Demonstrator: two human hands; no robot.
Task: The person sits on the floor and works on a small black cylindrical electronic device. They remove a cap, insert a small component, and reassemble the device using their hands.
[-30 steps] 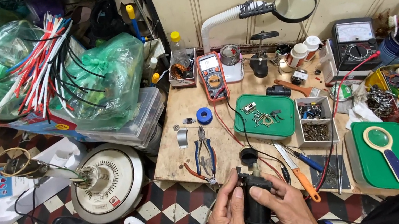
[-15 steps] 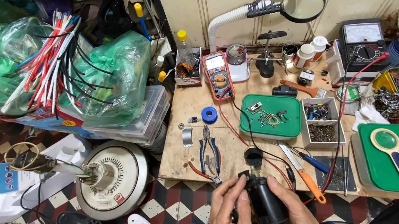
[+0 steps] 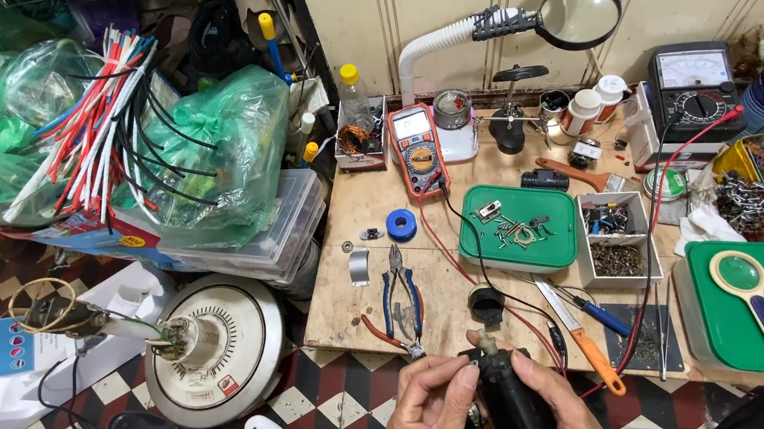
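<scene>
Both hands: left hand (image 3: 433,414) and right hand (image 3: 557,411) grip black motor (image 3: 511,403) | motor now raised upright, shaft up | blue pliers (image 3: 400,294) idle on counter (image 3: 361,277)

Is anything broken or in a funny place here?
Yes. A round fan motor lies on the floor with loose wires sticking out of its hub. Both hands, left and right, hold a small black motor at the table's edge.

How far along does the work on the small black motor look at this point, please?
Done: the fan housing lies opened on the floor. In hand: both hands, left hand and right hand, grip the black motor. Left: pliers and multimeter lie untouched.
</scene>
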